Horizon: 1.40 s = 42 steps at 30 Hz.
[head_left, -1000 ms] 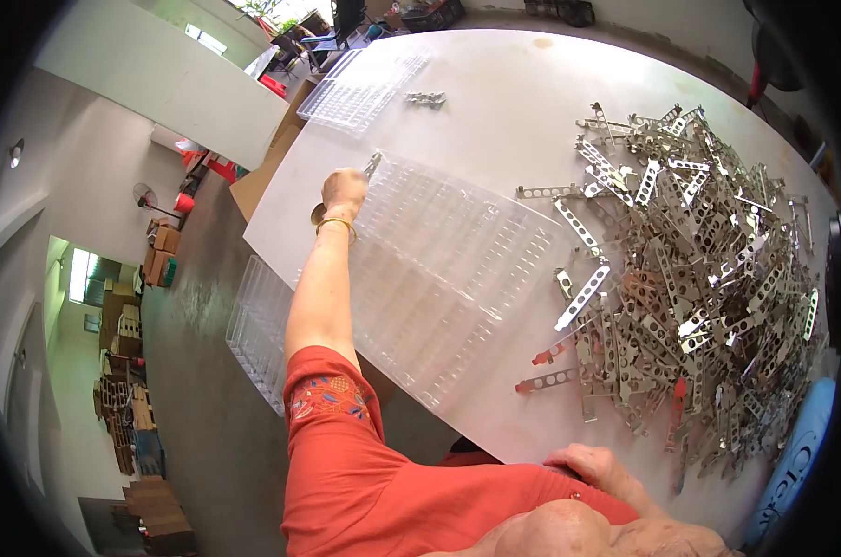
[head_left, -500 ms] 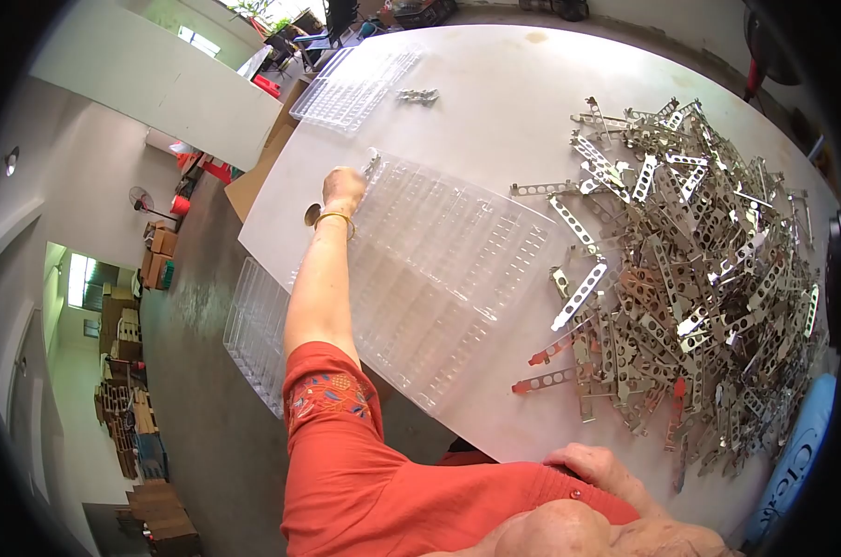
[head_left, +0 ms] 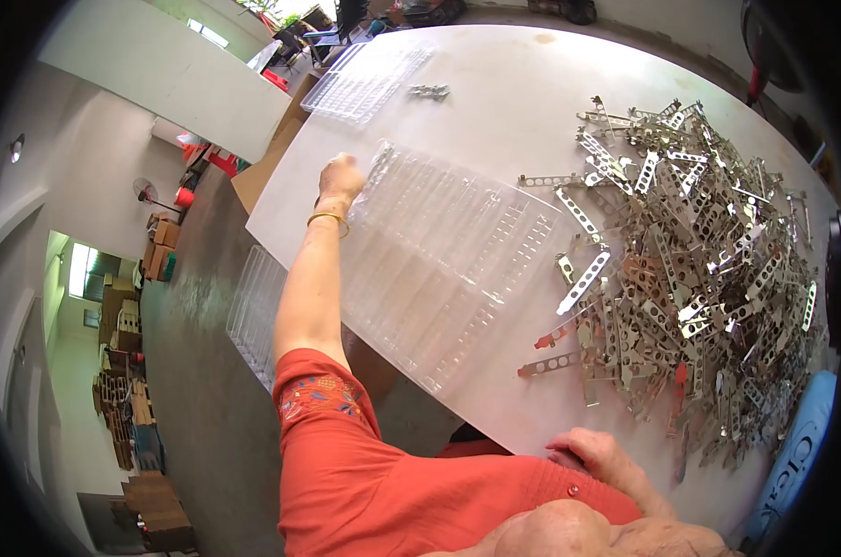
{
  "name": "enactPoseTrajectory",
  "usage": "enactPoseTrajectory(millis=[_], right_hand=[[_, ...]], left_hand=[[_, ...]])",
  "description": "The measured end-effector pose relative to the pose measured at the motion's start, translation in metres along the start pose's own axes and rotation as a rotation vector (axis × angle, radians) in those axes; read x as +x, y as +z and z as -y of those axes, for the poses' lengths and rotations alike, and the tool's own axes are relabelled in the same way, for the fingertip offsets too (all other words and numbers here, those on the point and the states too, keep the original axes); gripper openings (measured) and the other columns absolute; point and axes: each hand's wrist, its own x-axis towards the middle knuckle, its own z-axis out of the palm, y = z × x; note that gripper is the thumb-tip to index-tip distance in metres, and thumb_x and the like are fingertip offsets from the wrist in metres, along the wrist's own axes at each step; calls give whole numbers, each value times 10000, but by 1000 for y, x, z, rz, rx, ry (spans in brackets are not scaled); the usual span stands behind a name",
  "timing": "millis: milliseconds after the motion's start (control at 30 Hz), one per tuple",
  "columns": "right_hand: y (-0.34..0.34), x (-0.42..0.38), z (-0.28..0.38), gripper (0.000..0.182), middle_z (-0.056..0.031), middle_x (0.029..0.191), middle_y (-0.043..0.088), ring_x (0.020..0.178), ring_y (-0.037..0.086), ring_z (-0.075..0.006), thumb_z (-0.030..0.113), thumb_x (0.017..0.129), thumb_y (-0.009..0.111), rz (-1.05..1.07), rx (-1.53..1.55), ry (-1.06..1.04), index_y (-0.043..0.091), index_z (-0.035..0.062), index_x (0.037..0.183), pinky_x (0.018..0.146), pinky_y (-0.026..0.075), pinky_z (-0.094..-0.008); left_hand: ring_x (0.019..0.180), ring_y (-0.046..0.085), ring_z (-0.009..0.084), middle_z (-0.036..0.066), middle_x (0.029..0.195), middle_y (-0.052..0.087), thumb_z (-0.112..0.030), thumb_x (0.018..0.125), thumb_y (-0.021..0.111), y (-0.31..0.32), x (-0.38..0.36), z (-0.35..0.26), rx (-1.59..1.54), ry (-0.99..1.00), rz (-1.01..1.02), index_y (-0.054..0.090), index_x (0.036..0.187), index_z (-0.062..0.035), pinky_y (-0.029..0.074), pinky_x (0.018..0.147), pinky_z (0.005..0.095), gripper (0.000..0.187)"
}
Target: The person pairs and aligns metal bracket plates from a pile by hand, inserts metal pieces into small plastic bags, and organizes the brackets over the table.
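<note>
My left hand (head_left: 342, 180), with a gold bangle on the wrist, reaches to the far left corner of a clear plastic tray (head_left: 420, 246). Its fingers are curled closed; anything inside them is hidden. At that corner, beside the hand, a small metal bracket (head_left: 380, 165) lies in the tray. Close to my chest, my right hand (head_left: 595, 453) rests at the table's near edge, loosely curved with a gap between thumb and fingers. I see nothing in it. A large heap of perforated metal brackets (head_left: 690, 269) covers the right side of the table.
Another clear tray (head_left: 369, 79) lies at the far left of the white table (head_left: 504, 111), with a few brackets (head_left: 430, 91) beside it. More clear trays (head_left: 255, 311) are below the left edge. A blue packet (head_left: 796, 455) stands at the right. Boxes (head_left: 160, 246) sit on the floor.
My left hand has shifted slightly left and up, off the tray's corner. The fingers of my right hand have lifted and curled, leaving a gap under them.
</note>
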Motion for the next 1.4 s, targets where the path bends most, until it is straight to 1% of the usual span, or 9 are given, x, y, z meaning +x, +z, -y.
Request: enactPoseTrajectory(millis=[200, 333, 400, 567, 633, 767, 1067, 1167, 1400], right_hand=[[0, 2, 13, 170, -142, 850, 663, 740, 657, -327, 27, 844, 711, -32, -53, 6, 651, 32, 1003, 653, 537, -376], [4, 1, 19, 143, -150, 858, 665, 751, 654, -336, 28, 848, 702, -77, -89, -20, 653, 26, 983, 665, 534, -388], [4, 4, 17, 140, -151, 858, 666, 757, 655, -336, 31, 851, 700, -72, -109, -33, 653, 25, 983, 668, 533, -390], [5, -4, 16, 131, -154, 860, 669, 769, 656, -330, 34, 866, 683, -69, -91, -41, 652, 22, 992, 678, 532, -394], [6, -5, 16, 131, -154, 863, 670, 771, 656, -330, 33, 866, 681, -74, -101, -47, 651, 22, 993, 680, 533, -393], [8, -5, 12, 128, -154, 875, 671, 778, 655, -330, 29, 868, 676, -76, -124, -90, 646, 22, 992, 685, 533, -391], [6, -3, 22, 123, -150, 895, 672, 802, 656, -339, 29, 873, 676, -73, -136, -57, 641, 27, 992, 704, 532, -388], [8, -3, 21, 121, -150, 901, 675, 808, 657, -341, 31, 874, 679, -73, -141, -54, 643, 25, 990, 710, 533, -388], [8, -4, 20, 116, -154, 912, 679, 821, 660, -346, 35, 878, 681, -80, -128, -49, 646, 22, 988, 716, 535, -390]], left_hand=[[861, 695, 300, 190, 899, 707, -182, 875, 648, -56, -69, -12, -180, 161, -146, 669, 993, -7, 544, 782, 411, 212], [707, 644, 258, 152, 778, 639, -75, 887, 653, -99, -175, -67, -511, 184, -58, 623, 911, 1, 512, 651, 340, 85], [673, 608, 185, 93, 791, 632, -45, 903, 665, -105, -232, -86, -528, 346, -69, 612, 948, 4, 500, 645, 295, 85], [701, 597, 256, 132, 836, 596, -41, 883, 698, -92, -327, -118, -512, 513, -24, 614, 957, -9, 492, 648, 361, 116], [726, 600, 314, 139, 845, 602, -106, 877, 721, -86, -346, -127, -452, 538, -30, 612, 939, -10, 496, 653, 395, 158], [740, 603, 337, 139, 835, 599, -228, 874, 734, -70, -365, -123, -286, 520, -10, 609, 899, -23, 496, 660, 418, 241], [630, 577, 314, 94, 674, 561, -172, 871, 696, -46, -373, -118, -188, 506, -40, 539, 796, -64, 451, 611, 417, 204], [654, 596, 272, 82, 702, 559, -179, 876, 686, -44, -375, -117, -157, 492, -18, 548, 826, -70, 453, 624, 401, 183], [680, 615, 295, 94, 734, 589, -183, 889, 678, -45, -369, -121, -132, 469, -9, 561, 841, -69, 478, 644, 407, 170]])
